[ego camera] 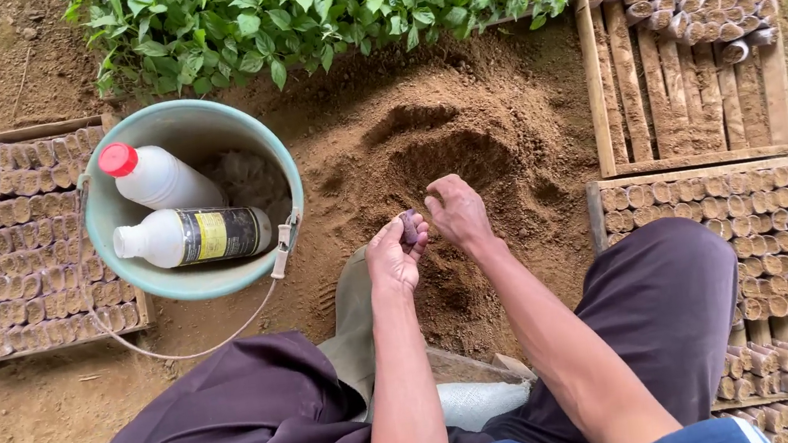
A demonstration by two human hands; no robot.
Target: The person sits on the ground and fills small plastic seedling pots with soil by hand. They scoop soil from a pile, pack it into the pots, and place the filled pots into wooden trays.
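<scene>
1. I see my left hand (396, 256) curled, palm up, with the fingers closed around a small dark tube (409, 227) that sticks up between fingers and thumb
2. My right hand (458, 212) sits just beside it, fingers bent and pinched together at the tips; it touches the top of the tube, though I cannot tell whether it holds soil
3. Both hands hover over a heap of loose brown soil (463, 133) with a hollow scooped in its middle
4. To my left stands a pale green bucket (284, 180) with a wire handle, and inside it lie two white plastic bottles: one with a red cap (158, 175), one with a dark and yellow label (200, 235)
5. Further left lies a wooden tray (3, 136) packed with rows of filled tubes
6. On my right a slatted wooden crate (690, 105) is part filled with tubes, and a nearer crate (596, 212) below it is packed full
7. Green seedlings (317, 5) crowd the top edge
8. My knees in dark trousers (664, 298) frame the bottom
</scene>
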